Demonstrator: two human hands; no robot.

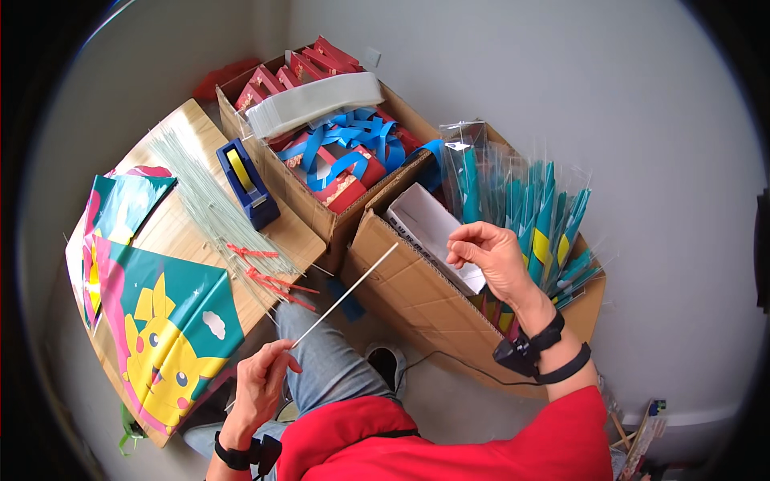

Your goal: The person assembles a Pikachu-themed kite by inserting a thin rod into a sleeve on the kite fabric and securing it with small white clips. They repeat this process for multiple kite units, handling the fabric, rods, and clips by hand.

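A thin whitish rod (345, 295) slants up and to the right from the pinched fingers of my left hand (261, 380), its far end free. My right hand (497, 263) is raised over the cardboard box on the right, beside an open white box (433, 226). Its thumb and fingers are pinched together; anything between them is too small to make out. Left of my left hand, a teal and pink printed plastic sheet (192, 321) with a yellow cartoon figure lies on the wooden table (309, 228). A bundle of thin pale rods (204, 196) with red ties rests beside it.
A blue tape dispenser (247, 184) stands on the table. Behind is a cardboard box (301, 186) with red boxes, blue ribbon (353, 132) and a stack of clear sleeves (321, 100). Rolled teal sheets in clear bags (545, 212) stand in the right-hand cardboard box (417, 289).
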